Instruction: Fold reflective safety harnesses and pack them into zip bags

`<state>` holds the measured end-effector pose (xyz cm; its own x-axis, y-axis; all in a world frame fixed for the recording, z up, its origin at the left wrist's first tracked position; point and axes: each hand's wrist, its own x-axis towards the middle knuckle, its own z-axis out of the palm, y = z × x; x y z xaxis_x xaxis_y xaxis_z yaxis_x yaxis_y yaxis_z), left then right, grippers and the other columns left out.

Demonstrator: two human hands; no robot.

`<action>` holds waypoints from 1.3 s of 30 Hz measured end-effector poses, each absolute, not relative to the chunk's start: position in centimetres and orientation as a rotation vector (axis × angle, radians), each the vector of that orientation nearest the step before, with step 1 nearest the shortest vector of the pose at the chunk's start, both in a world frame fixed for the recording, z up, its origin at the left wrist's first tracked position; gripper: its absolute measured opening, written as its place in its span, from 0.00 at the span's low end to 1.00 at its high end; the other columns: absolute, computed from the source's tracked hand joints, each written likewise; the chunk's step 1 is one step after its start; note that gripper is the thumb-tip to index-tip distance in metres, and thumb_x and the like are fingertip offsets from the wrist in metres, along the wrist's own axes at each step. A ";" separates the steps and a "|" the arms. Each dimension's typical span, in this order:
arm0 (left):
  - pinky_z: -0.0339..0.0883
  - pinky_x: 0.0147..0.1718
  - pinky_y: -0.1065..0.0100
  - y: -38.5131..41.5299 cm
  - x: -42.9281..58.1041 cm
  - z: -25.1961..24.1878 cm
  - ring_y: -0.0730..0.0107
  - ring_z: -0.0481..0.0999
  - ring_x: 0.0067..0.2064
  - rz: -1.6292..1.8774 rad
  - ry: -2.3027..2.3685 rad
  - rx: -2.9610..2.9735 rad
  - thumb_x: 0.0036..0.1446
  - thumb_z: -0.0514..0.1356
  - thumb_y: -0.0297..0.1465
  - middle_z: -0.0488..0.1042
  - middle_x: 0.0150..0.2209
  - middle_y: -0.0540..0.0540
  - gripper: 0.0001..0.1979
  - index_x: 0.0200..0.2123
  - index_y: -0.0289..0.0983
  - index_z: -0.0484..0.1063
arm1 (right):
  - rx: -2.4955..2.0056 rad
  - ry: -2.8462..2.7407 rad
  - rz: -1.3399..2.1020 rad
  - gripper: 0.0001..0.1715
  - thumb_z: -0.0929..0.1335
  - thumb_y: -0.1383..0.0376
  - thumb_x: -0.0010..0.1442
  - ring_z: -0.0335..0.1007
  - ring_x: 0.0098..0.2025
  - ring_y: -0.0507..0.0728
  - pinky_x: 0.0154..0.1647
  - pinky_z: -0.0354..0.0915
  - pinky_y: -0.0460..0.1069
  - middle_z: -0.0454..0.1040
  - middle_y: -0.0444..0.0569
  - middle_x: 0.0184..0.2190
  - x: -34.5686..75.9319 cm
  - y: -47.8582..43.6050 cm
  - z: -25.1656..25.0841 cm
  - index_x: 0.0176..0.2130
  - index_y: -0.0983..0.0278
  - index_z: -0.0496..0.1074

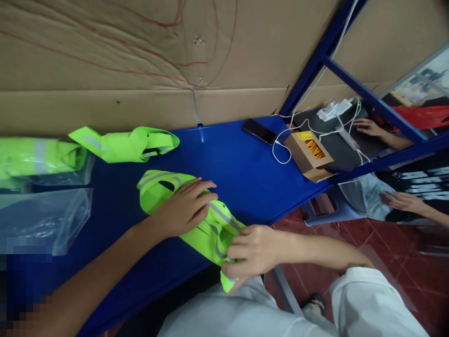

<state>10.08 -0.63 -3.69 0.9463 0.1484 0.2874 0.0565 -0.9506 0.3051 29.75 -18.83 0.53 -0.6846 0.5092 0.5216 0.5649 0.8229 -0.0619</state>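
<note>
Vest (206, 236): a lime vest with grey bands is laid at the near edge of the desk (238, 168), partly doubled over. Its lower end is carried past that edge.
Left hand (184, 206): laid flat with fingers spread on the vest's upper half. Nothing is grasped; the cloth is only pressed down.
Right hand (250, 250): clenched on the vest's lower end, which is bunched between fingers and thumb.
Second vest (129, 144): seen behind and left of the vest, already folded into a narrow bundle and not bagged.
Bagged vest (35, 159): found far left of the vest, enclosed in clear plastic.
Bag (45, 215): a clear bag, seemingly empty, is laid left of the vest.
Phone (259, 131), cable (280, 150), box (308, 154): grouped behind and right of the vest, well apart from it.
Co-worker's hands (366, 125): seen far right of the vest, beyond the desk.
Progress: the fold is judged about half made. One vest is bagged and one folded, while this one is left unfinished and unbagged.
</note>
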 end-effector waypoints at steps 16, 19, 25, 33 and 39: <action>0.61 0.68 0.40 2.2 12.3 -4.7 0.49 0.75 0.61 0.812 0.111 2.974 0.67 0.54 0.26 0.76 0.55 0.37 0.13 0.48 0.38 0.77 | -1.011 -2.783 0.284 0.38 0.57 0.36 0.71 0.66 0.32 0.51 0.30 0.51 0.48 0.74 0.43 0.30 28.4 -13.3 -0.2 0.42 0.60 0.79; 0.44 0.71 0.28 2.2 12.1 -4.0 0.45 0.76 0.61 0.880 0.307 3.062 0.71 0.57 0.35 0.78 0.52 0.38 0.10 0.42 0.39 0.77 | -1.032 -2.726 0.019 0.32 0.58 0.40 0.73 0.69 0.39 0.52 0.40 0.58 0.49 0.76 0.46 0.37 28.4 -13.3 -0.7 0.51 0.57 0.79; 0.35 0.72 0.29 1.7 11.5 -3.4 0.46 0.73 0.64 0.781 0.505 3.172 0.73 0.56 0.39 0.78 0.52 0.39 0.13 0.40 0.39 0.75 | -0.918 -2.601 -0.186 0.14 0.64 0.61 0.76 0.70 0.47 0.52 0.51 0.62 0.49 0.78 0.43 0.45 28.9 -13.5 -0.9 0.50 0.56 0.79; 0.39 0.74 0.39 3.0 10.9 -4.3 0.58 0.78 0.56 0.689 0.492 3.043 0.75 0.50 0.37 0.77 0.55 0.41 0.15 0.47 0.40 0.76 | -0.996 -2.642 -0.019 0.49 0.61 0.34 0.68 0.63 0.68 0.62 0.75 0.51 0.63 0.74 0.57 0.60 29.5 -16.3 -1.6 0.66 0.70 0.68; 0.48 0.71 0.39 1.7 11.7 -3.8 0.59 0.78 0.54 0.672 0.395 2.966 0.73 0.52 0.31 0.78 0.53 0.42 0.12 0.45 0.40 0.76 | -0.924 -2.618 -0.383 0.22 0.66 0.58 0.72 0.71 0.54 0.58 0.53 0.66 0.55 0.78 0.49 0.55 30.1 -18.1 -2.6 0.61 0.64 0.73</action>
<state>11.68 1.69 -3.77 0.8711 0.2651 0.4135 0.2321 -0.9641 0.1292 30.05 -18.07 -2.56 -0.7320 0.5531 0.3978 0.6439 0.7524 0.1388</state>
